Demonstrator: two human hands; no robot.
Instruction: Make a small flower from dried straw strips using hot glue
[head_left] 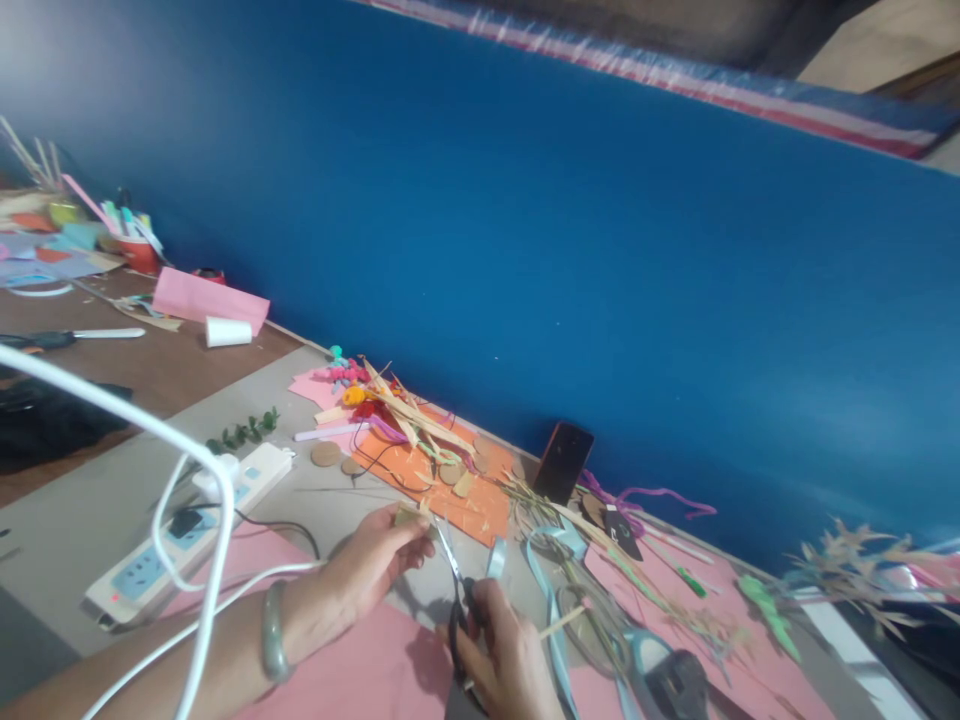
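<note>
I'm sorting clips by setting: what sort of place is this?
Probably a craft workspace: the right hand holds scissors, and dry-looking strips lie partly across an orange sheet.

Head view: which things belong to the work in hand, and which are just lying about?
In hand:
scissors, in the right hand
small tan piece, in the left hand

Apparently just lying about:
dark phone
white cup
green leafy sprig
</note>
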